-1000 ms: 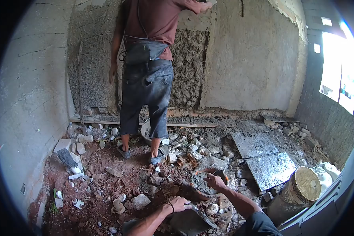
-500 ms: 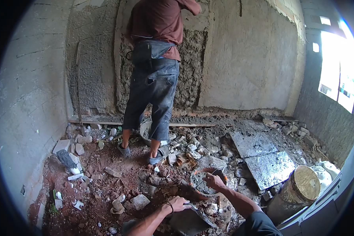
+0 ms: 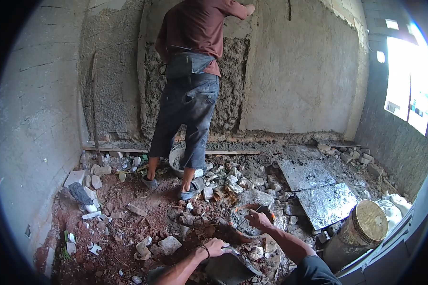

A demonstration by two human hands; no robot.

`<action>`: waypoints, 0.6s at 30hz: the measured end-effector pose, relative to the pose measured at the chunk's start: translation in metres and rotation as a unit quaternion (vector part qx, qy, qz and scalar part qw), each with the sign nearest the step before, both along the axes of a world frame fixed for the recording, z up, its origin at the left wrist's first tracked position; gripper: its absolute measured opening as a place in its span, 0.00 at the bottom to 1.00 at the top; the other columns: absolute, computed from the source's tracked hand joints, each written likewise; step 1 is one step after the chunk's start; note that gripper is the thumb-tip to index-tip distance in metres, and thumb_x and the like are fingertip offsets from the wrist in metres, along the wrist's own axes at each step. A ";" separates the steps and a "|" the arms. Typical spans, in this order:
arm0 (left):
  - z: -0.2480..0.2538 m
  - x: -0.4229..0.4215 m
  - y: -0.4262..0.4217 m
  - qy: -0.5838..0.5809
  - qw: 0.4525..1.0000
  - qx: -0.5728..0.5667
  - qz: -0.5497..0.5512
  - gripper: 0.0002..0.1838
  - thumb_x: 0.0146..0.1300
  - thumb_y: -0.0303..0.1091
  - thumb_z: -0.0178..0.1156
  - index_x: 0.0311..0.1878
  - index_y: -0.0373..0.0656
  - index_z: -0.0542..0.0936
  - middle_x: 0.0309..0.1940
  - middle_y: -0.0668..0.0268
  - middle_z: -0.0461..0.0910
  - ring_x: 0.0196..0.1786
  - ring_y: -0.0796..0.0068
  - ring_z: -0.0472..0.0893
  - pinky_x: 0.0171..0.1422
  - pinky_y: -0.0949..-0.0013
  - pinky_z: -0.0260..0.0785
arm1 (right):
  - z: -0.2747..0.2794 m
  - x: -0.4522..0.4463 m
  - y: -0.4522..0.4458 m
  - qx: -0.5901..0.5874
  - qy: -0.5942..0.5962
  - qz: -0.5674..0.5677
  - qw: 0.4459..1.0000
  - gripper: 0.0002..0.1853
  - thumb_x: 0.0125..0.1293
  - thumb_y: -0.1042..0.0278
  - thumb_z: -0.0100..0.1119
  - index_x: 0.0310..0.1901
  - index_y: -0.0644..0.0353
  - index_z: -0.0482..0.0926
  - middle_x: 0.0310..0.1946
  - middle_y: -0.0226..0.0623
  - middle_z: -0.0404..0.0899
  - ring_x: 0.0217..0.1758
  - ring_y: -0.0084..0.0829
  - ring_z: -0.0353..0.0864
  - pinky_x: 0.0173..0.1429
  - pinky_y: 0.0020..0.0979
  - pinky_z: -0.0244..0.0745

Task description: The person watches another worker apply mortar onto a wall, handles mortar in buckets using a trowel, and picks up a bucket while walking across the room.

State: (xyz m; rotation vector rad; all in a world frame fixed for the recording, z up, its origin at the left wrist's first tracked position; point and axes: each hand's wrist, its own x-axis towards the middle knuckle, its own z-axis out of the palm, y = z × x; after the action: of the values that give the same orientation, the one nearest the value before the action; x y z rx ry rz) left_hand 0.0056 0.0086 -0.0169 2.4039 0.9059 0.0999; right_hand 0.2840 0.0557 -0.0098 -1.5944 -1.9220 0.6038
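My left hand [image 3: 216,248], with a dark band at its wrist, is closed on the upper edge of a flat grey board [image 3: 230,270] low in the head view. My right hand [image 3: 259,221] is closed on a thin metal rod [image 3: 245,220] over a round mortar bucket [image 3: 237,212] with an orange rim. Grey material lies inside that bucket. What the rod belongs to is hard to make out. Broken stones and reddish soil surround both hands.
A co-worker [image 3: 188,95] stands ahead, facing the half-plastered wall [image 3: 304,76], with a pale basin [image 3: 177,156] by the legs. Two flat sheets [image 3: 325,202] lie at right, beside a tall dirty bucket [image 3: 359,232]. Rubble [image 3: 170,244] covers the floor.
The co-worker has shifted slightly right, and a raised hand now shows against the wall. My two hands have hardly moved.
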 end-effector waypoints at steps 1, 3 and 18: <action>0.001 0.000 -0.001 0.005 1.000 -0.001 0.001 0.29 0.60 0.57 0.53 0.53 0.43 0.77 0.49 0.54 0.77 0.52 0.49 0.76 0.59 0.58 0.67 | 0.000 0.000 0.000 -0.002 0.000 -0.002 1.000 0.06 0.58 0.66 0.57 0.36 0.56 0.74 0.22 0.39 0.79 0.24 0.37 0.82 0.28 0.36 0.74; 0.003 0.000 -0.001 0.005 1.000 -0.005 0.000 0.29 0.60 0.57 0.53 0.53 0.43 0.77 0.49 0.54 0.77 0.52 0.49 0.75 0.59 0.58 0.67 | -0.001 0.001 0.000 -0.003 0.000 -0.004 1.000 0.06 0.58 0.67 0.57 0.37 0.55 0.76 0.23 0.38 0.78 0.24 0.38 0.82 0.29 0.36 0.74; 0.012 -0.001 -0.004 0.007 1.000 -0.018 -0.005 0.29 0.60 0.57 0.53 0.54 0.43 0.76 0.49 0.54 0.77 0.53 0.50 0.75 0.59 0.58 0.67 | -0.012 0.006 0.003 0.030 -0.048 0.021 0.998 0.13 0.52 0.69 0.58 0.41 0.48 0.82 0.27 0.35 0.70 0.27 0.38 0.78 0.29 0.37 0.73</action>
State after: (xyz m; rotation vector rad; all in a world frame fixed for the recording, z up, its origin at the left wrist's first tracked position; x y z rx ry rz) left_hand 0.0047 0.0042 -0.0050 2.3777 0.8952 0.0611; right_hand 0.2900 0.0589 -0.0215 -1.5754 -2.0283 0.4886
